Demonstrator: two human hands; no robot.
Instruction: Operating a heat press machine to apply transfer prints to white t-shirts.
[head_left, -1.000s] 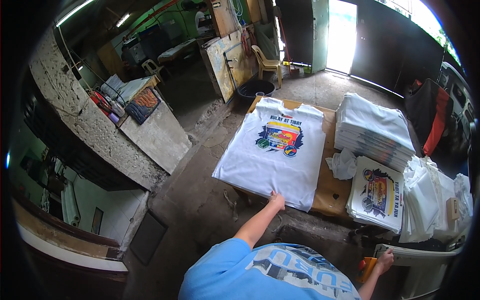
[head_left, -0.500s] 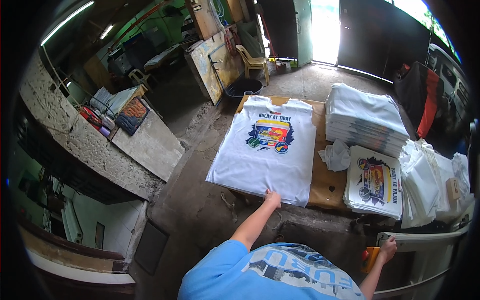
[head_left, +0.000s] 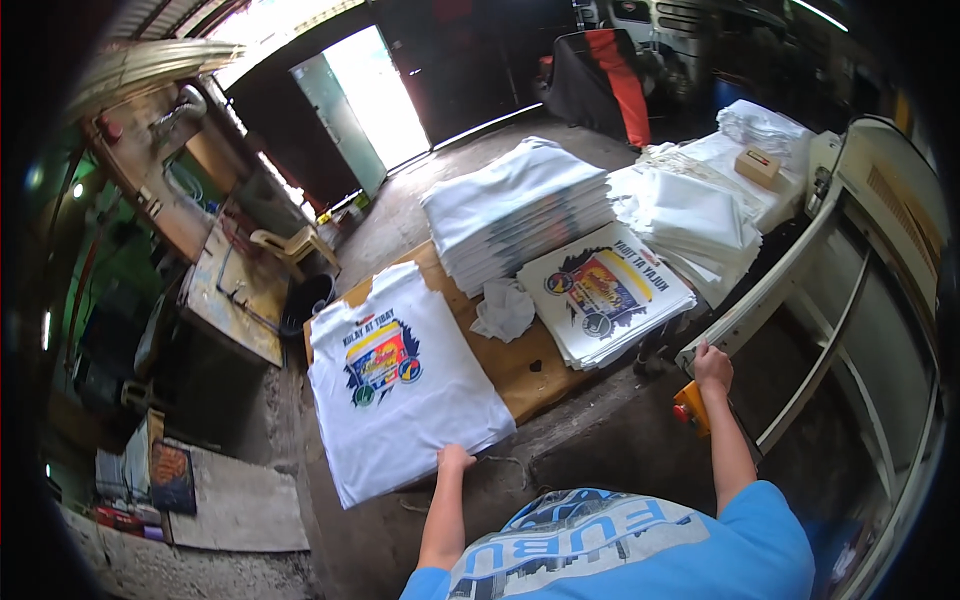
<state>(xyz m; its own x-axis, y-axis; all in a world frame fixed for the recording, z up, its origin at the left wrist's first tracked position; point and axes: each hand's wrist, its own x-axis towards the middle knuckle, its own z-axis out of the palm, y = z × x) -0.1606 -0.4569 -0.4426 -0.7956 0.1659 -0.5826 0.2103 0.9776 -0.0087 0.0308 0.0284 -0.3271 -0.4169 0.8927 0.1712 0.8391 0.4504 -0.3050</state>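
A white shirt (head_left: pixel 420 435) with a colourful paint-bucket print lies flat on top of other white cloth at the left of the brown table (head_left: pixel 543 392). My left hand (head_left: pixel 456 457) is closed at its near hem, with the fingertips partly hidden. Over on the right, my right hand (head_left: pixel 712 365) grips the end of a pale machine rail (head_left: pixel 752 312). Just below that hand sits a yellow control box (head_left: pixel 692 408) with a red button. Beside the shirt lies a crumpled white cloth (head_left: pixel 503 310).
A tall stack of folded white shirts (head_left: pixel 520 205) stands at the table's far side. Nearer is a pile of printed white pieces (head_left: pixel 608 295). More white cloth (head_left: pixel 690 220) and a small tan box (head_left: pixel 757 167) lie farther right. A beige chair (head_left: pixel 290 250) stands beyond the table.
My view has swung to the right, so the table and shirts appear farther left and more of the machine shows. Both hands keep their places on the hem and the rail.
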